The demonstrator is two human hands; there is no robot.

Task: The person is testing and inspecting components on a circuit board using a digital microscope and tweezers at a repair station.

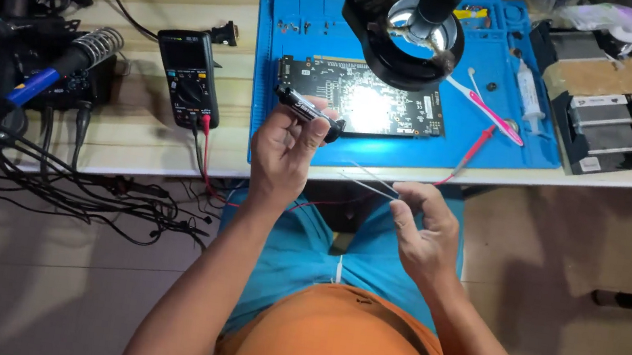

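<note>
The left hand [285, 153] is raised over the near edge of the wooden bench [134, 137], its fingers closed around a small black cylinder [310, 112] that lies tilted, its right end lower. The right hand [424, 232], nearer and to the right over the lap, pinches a pair of thin metal tweezers [368, 180] between thumb and fingers, tips pointing left toward the left hand. Just beyond the cylinder, a dark circuit board [367, 101] lies on a blue work mat [426, 147], lit under a black ring-shaped magnifier lamp [407, 43]. A black multimeter [189, 75] sits on the bench left of the mat, and a pink-handled tool [491, 113] lies right of the board.
</note>
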